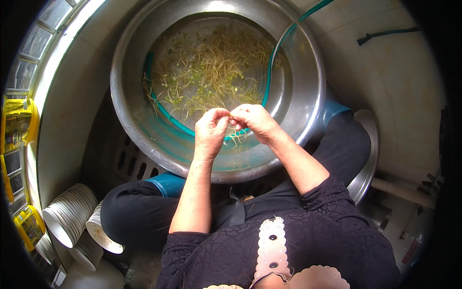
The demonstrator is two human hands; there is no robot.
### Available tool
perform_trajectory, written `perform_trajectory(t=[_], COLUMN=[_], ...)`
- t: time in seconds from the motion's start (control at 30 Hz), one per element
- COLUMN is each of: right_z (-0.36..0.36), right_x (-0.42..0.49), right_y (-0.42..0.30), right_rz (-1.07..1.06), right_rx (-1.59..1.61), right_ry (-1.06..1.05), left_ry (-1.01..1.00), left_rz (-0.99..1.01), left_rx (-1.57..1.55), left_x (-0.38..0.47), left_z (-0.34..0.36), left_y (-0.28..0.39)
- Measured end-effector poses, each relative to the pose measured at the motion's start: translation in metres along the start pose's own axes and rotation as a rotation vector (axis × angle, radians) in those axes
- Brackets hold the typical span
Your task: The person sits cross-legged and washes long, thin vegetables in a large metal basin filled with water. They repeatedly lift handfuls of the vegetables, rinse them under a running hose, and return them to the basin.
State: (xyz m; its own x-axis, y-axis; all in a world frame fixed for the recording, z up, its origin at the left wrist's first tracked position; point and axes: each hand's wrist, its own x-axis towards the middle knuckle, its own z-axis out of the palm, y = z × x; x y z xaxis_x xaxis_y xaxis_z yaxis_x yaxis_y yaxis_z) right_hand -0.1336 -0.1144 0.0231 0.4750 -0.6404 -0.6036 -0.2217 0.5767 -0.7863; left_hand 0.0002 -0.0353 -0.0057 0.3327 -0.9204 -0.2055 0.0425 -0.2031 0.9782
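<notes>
A wide metal basin [306,97] sits in front of me, holding water and a loose mass of bean sprouts [216,65]. Over its near side, my left hand [212,130] and my right hand [255,121] meet at the fingertips. Between them they pinch a small bit of sprout, mostly hidden by the fingers. A few pale sprout strands [236,137] show just under my right hand. Inside the basin, a green hose [269,79] drops from the upper right rim and curves along the bottom past the sprouts.
At the lower left stand stacked white bowls or cups [70,213]. Yellow plastic items [18,124] hang by the barred window. Behind my right leg leans a round metal pan [366,159]. A slotted drain cover [131,160] lies beside the basin. A tiled wall [393,90] rises on the right.
</notes>
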Motion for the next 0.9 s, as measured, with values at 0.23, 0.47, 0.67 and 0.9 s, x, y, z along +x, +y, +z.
perform_trajectory(t=[0.23,0.47,0.67,0.9], right_z=[0.001,-0.023,-0.012,0.006], right_x=[0.005,-0.01,-0.003,0.004], right_y=[0.008,0.0,-0.001,-0.013], right_rz=[-0.017,0.099,-0.358,-0.107], right_rx=[-0.129,-0.348,-0.638,-0.608], right_ry=[-0.016,0.036,0.412,-0.066], left_ry=[0.023,0.171,0.056,-0.003], left_rz=[-0.034,-0.037,-0.074,-0.015], left_rx=[-0.05,-0.143,-0.142,-0.116], left_x=[0.0,0.008,0.004,0.005], left_z=[0.004,-0.017,-0.012,-0.005], left_y=[-0.006,-0.007,-0.003,0.002])
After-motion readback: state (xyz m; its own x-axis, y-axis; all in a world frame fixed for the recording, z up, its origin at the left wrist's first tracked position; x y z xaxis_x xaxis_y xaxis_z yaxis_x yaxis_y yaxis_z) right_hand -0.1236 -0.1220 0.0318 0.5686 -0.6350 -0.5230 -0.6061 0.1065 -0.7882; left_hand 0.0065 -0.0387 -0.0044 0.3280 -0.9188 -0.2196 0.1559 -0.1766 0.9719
